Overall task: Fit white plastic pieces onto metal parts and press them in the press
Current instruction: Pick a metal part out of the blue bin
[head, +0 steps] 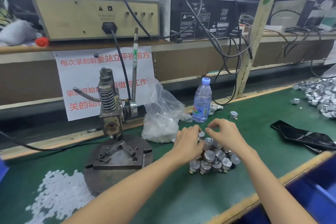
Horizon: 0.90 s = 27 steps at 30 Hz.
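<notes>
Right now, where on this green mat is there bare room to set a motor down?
Free: the mat between motor pile and phones, and the near strip before the pile. Crowded: press base and white plastic pieces at left, metal-part heap far right.

The mat [181,196] under my arms is dark green. The metal part [201,135] my left hand [189,140] grips is silver, as is the pile of metal parts [212,158]. The plastic pieces [58,192] are white. The press [111,114] is dark grey with brown rust. The bottle [201,102] is clear with a blue label, the phone [307,137] black, the sheet [81,76] white with red characters.
</notes>
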Tool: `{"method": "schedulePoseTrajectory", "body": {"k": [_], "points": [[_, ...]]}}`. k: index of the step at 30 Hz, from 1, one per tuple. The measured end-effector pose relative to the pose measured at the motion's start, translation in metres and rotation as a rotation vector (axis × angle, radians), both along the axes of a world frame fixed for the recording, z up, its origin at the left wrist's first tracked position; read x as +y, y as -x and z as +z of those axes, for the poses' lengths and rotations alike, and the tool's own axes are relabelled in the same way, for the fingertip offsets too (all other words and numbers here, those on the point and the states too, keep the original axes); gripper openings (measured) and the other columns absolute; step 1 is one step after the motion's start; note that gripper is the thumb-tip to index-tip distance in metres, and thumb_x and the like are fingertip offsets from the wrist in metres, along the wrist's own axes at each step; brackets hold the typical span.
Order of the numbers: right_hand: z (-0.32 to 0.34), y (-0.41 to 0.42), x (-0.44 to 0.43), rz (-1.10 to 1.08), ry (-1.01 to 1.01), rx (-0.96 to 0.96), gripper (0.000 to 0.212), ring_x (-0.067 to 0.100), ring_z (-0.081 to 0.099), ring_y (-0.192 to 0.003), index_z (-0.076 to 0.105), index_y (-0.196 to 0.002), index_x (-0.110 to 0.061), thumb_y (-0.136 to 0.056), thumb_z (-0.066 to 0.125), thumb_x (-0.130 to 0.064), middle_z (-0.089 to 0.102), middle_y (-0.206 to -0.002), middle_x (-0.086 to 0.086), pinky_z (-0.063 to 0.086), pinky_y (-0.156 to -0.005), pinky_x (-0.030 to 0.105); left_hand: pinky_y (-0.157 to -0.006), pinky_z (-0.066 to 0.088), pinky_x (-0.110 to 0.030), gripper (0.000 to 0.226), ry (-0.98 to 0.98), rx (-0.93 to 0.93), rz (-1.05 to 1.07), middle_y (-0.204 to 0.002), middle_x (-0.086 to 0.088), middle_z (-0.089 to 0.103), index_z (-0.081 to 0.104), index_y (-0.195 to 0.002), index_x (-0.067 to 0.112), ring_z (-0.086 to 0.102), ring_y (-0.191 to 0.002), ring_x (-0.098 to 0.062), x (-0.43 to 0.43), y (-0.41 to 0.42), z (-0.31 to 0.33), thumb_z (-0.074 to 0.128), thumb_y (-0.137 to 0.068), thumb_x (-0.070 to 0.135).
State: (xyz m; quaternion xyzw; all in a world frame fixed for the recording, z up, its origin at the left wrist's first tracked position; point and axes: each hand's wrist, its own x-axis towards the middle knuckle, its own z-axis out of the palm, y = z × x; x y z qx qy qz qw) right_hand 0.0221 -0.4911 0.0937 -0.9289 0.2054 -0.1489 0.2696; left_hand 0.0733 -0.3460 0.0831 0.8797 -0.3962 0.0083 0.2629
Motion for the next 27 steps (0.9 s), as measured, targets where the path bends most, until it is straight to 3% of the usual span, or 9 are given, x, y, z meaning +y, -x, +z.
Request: {"method": "schedulePoseTrajectory", "body": {"k": [6, 10, 15, 18, 21, 23, 27], "points": [[0.023, -0.005, 0.03, 0.138, 0.027, -0.123, 0.003, -0.007, 0.048, -0.061, 0.064, -0.082, -0.028, -0.085, 0.064, -0.027, 0.062, -0.081, -0.017, 0.037, -0.066, 0.021, -0.099, 0.033, -0.038, 0.034, 0.049, -0.075, -0.044, -0.121, -0.005, 0.055, 0.048, -0.122, 0.012, 0.046, -0.114, -0.024, 0.029, 0.002, 0.031, 0.05, -0.091, 0.025], [0.058, -0.013, 0.073, 0.273, -0.002, -0.28, 0.006, -0.013, 0.052, -0.062, 0.069, -0.085, -0.022, -0.083, 0.064, -0.02, 0.06, -0.071, -0.021, 0.035, -0.06, 0.007, -0.101, 0.032, -0.036, 0.039, 0.086, -0.171, -0.043, -0.125, -0.004, 0.053, 0.046, -0.128, 0.013, 0.045, -0.117, -0.02, 0.08, -0.001, 0.07, 0.052, -0.091, 0.026], [0.104, -0.035, 0.155, 0.474, 0.027, -0.43, 0.01, -0.01, 0.053, -0.057, 0.064, -0.079, -0.026, -0.082, 0.065, -0.017, 0.057, -0.067, -0.019, 0.036, -0.059, 0.005, -0.091, 0.038, -0.033, 0.036, 0.188, -0.328, 0.031, -0.113, -0.005, 0.055, 0.052, -0.122, 0.011, 0.049, -0.105, -0.021, 0.156, 0.001, 0.121, 0.053, -0.087, 0.013], [0.126, -0.051, 0.209, 0.622, 0.016, -0.463, 0.006, -0.003, 0.052, -0.058, 0.061, -0.078, -0.02, -0.083, 0.063, -0.017, 0.057, -0.067, -0.017, 0.037, -0.058, 0.008, -0.09, 0.039, -0.035, 0.037, 0.153, -0.402, 0.144, -0.11, -0.005, 0.052, 0.051, -0.122, 0.011, 0.048, -0.103, -0.021, 0.207, -0.002, 0.137, 0.054, -0.085, 0.013], [0.135, -0.062, 0.264, 0.729, 0.038, -0.529, 0.016, -0.004, 0.051, -0.061, 0.057, -0.074, -0.027, -0.084, 0.061, -0.016, 0.056, -0.066, -0.017, 0.035, -0.059, 0.009, -0.088, 0.034, -0.033, 0.036, 0.147, -0.44, 0.283, -0.109, -0.003, 0.052, 0.051, -0.121, 0.014, 0.048, -0.101, -0.021, 0.263, -0.004, 0.142, 0.056, -0.086, 0.016], [0.135, -0.068, 0.299, 0.804, 0.06, -0.527, 0.005, 0.0, 0.052, -0.063, 0.063, -0.082, -0.021, -0.085, 0.06, -0.018, 0.06, -0.071, -0.01, 0.04, -0.062, 0.019, -0.087, 0.038, -0.039, 0.034, 0.155, -0.444, 0.361, -0.105, -0.005, 0.053, 0.054, -0.116, 0.011, 0.05, -0.099, -0.025, 0.297, -0.002, 0.142, 0.058, -0.082, 0.012], [0.129, -0.078, 0.365, 0.939, 0.063, -0.472, 0.012, 0.015, 0.06, -0.075, 0.065, -0.092, -0.014, -0.086, 0.059, -0.022, 0.065, -0.08, -0.004, 0.048, -0.067, 0.033, -0.08, 0.04, -0.041, 0.029, 0.126, -0.419, 0.522, -0.091, -0.003, 0.048, 0.055, -0.107, 0.004, 0.05, -0.091, -0.03, 0.358, 0.003, 0.133, 0.057, -0.078, 0.008]]}}
